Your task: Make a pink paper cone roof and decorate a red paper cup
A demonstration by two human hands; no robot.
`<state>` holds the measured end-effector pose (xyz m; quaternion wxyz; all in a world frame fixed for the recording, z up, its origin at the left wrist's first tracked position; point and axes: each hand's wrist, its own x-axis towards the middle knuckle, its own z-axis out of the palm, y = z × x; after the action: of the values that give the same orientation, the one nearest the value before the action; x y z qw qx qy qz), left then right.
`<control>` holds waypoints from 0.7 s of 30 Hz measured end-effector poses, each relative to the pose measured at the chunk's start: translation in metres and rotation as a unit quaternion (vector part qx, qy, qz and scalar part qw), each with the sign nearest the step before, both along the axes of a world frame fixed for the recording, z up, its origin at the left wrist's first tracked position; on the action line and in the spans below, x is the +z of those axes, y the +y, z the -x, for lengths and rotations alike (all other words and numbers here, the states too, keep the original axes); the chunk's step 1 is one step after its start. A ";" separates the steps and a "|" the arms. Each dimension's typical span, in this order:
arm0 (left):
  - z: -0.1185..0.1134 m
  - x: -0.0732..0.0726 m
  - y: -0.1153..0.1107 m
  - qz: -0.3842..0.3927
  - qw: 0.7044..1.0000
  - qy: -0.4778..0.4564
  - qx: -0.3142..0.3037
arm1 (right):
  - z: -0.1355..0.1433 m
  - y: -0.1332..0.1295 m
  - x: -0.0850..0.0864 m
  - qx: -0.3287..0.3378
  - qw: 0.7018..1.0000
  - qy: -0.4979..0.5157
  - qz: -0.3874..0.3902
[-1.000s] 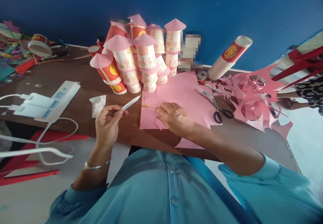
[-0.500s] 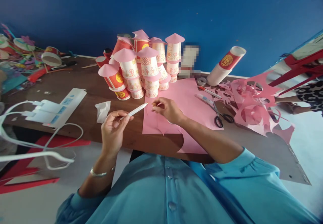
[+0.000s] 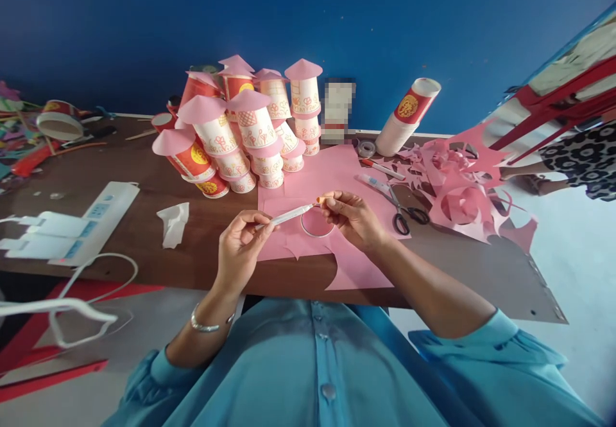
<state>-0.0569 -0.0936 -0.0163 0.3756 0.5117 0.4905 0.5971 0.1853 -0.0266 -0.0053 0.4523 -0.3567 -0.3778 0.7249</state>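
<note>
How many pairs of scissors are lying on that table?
1. The scissors with black handles lie on the table, at the pink paper's right edge, just right of the right hand. More could be hidden under the pink scraps.

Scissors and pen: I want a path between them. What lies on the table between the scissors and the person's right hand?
In the head view, only pink paper lies between the scissors and the right hand; a circular rim sits left of it.
</note>
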 end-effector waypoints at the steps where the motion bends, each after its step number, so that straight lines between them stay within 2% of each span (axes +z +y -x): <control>1: -0.001 0.001 0.000 0.000 1.000 0.001 -0.002 | -0.001 -0.001 0.000 0.006 1.000 0.000 0.000; 6: -0.001 0.006 0.002 -0.015 0.998 0.055 -0.013 | -0.005 -0.004 -0.002 0.014 1.000 0.000 -0.010; 11: 0.003 0.009 0.001 -0.045 0.994 0.101 -0.016 | -0.008 -0.007 -0.003 0.030 0.997 -0.035 -0.056; 17: 0.001 0.019 -0.001 -0.018 0.990 0.135 -0.045 | -0.006 -0.018 0.004 0.028 0.988 -0.071 -0.136; 21: -0.007 0.021 -0.004 0.003 0.988 0.128 -0.084 | -0.006 -0.029 0.011 0.025 0.983 -0.084 -0.158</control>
<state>-0.0494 -0.0973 0.0047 0.3602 0.6221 0.4916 0.4915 0.1909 -0.0555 0.0058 0.4515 -0.3307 -0.5333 0.6343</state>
